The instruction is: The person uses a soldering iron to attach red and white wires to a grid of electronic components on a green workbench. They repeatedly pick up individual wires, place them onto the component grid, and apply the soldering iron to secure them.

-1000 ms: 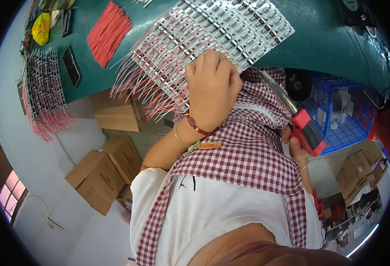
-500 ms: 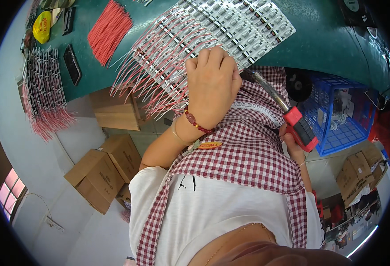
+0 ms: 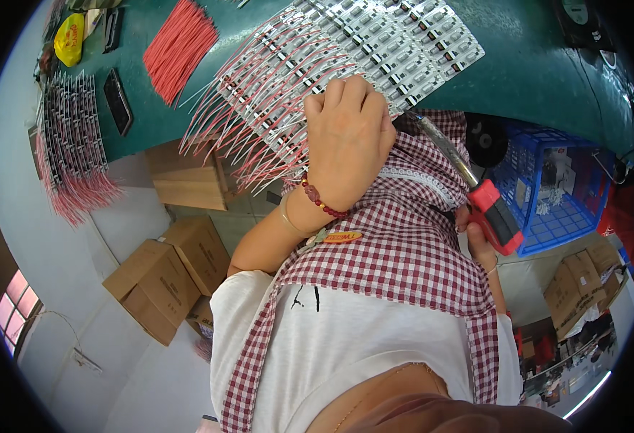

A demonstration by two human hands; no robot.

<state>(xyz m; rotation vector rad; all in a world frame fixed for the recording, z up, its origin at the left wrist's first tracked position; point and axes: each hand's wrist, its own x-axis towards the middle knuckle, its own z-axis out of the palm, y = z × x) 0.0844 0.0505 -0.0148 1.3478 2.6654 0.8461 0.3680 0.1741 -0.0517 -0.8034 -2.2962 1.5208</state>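
Note:
My left hand is closed at the near edge of a panel of small silvery circuit boards. Its fingertips curl under and are hidden, so what they pinch cannot be made out. Thin red and white wires fan out from the left part of the panel. My right hand is wrapped round the handle of a soldering iron, red and black with a metal barrel. The iron's tip reaches up to the panel's near edge, just right of my left hand.
A bundle of red wires lies on the green table, with a black phone farther left. Wired board strips hang over the left edge. A blue plastic crate stands below right; cardboard boxes sit lower left.
The soldering iron and my right hand have shifted slightly to the right and down. My left hand has moved a touch to the right, still closed at the panel's edge.

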